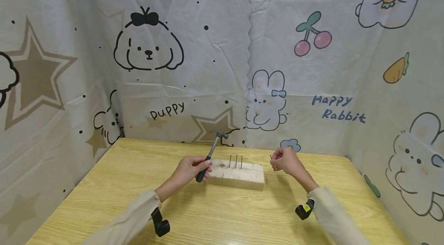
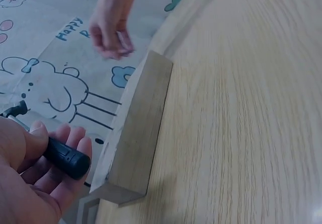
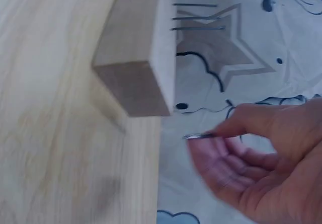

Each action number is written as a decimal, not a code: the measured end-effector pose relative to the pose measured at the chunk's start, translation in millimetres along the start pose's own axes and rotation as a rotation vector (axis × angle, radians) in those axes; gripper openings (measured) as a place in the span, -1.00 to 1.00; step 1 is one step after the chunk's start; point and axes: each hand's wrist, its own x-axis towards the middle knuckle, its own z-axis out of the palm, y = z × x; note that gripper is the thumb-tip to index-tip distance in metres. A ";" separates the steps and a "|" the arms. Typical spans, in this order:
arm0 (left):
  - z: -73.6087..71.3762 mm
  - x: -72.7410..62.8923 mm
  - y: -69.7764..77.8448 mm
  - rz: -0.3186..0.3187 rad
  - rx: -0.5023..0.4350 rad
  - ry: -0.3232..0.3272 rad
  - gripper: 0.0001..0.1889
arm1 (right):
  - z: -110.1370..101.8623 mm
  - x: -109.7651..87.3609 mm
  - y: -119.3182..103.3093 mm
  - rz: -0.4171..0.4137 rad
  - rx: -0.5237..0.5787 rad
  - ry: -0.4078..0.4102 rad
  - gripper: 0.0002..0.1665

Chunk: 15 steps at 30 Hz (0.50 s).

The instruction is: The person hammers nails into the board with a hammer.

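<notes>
My left hand (image 1: 192, 168) grips a claw hammer (image 1: 213, 147) by its black handle, just left of a wooden block (image 1: 237, 180). The hammer's head points up and away from me. Three nails (image 1: 236, 161) stand upright in the top of the block, close together near its middle. To the right of the block, raised above the table, my right hand (image 1: 287, 162) pinches a single nail (image 3: 198, 136) between thumb and fingertips. In the left wrist view the hammer's handle end (image 2: 70, 159) pokes out past the curled fingers.
The block lies flat on a yellow wood-grain table (image 1: 222, 214). Cartoon-printed cloth (image 1: 215, 83) hangs behind the table and along its sides. A dark knot or hole (image 1: 222, 165) marks the block's top, left of the standing nails.
</notes>
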 end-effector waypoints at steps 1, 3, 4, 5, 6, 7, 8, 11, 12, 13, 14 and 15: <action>-0.3 0.0 0.7 0.009 0.005 0.006 -0.65 | -0.8 1.3 -2.7 -0.023 0.048 0.016 -0.95; -0.6 -0.2 1.5 0.024 0.019 0.020 -0.67 | 0.8 4.0 -6.4 -0.066 0.150 0.041 -0.88; -0.6 -0.4 1.7 0.030 0.029 0.028 -0.67 | 2.8 5.0 -7.4 -0.085 0.199 0.048 -0.84; -0.5 -0.7 2.0 0.036 0.040 0.034 -0.67 | 5.8 5.9 -8.3 -0.099 0.244 0.054 -0.82; -0.2 -0.9 1.9 0.040 0.050 0.040 -0.67 | 9.1 6.3 -9.1 -0.113 0.283 0.053 -0.79; 0.1 -1.1 1.8 0.043 0.062 0.044 -0.66 | 13.1 6.5 -9.9 -0.116 0.322 0.057 -0.78; 0.6 -1.2 2.0 0.037 0.066 0.048 -0.66 | 17.6 6.9 -10.3 -0.119 0.347 0.061 -0.78; 1.9 -1.7 4.1 0.031 0.069 0.050 -0.66 | 31.2 7.1 -13.8 -0.128 0.370 0.068 -0.77; 2.2 -1.7 5.2 0.033 0.075 0.049 -0.66 | 35.4 7.0 -15.5 -0.129 0.369 0.078 -0.77; 2.4 -1.6 6.6 0.039 0.083 0.049 -0.66 | 39.3 7.0 -17.3 -0.127 0.370 0.090 -0.77; 2.6 -1.4 8.3 0.046 0.091 0.046 -0.67 | 42.9 7.1 -18.7 -0.127 0.369 0.098 -0.76; 2.7 -1.2 10.0 0.055 0.102 0.045 -0.67 | 45.9 6.7 -20.3 -0.126 0.369 0.108 -0.75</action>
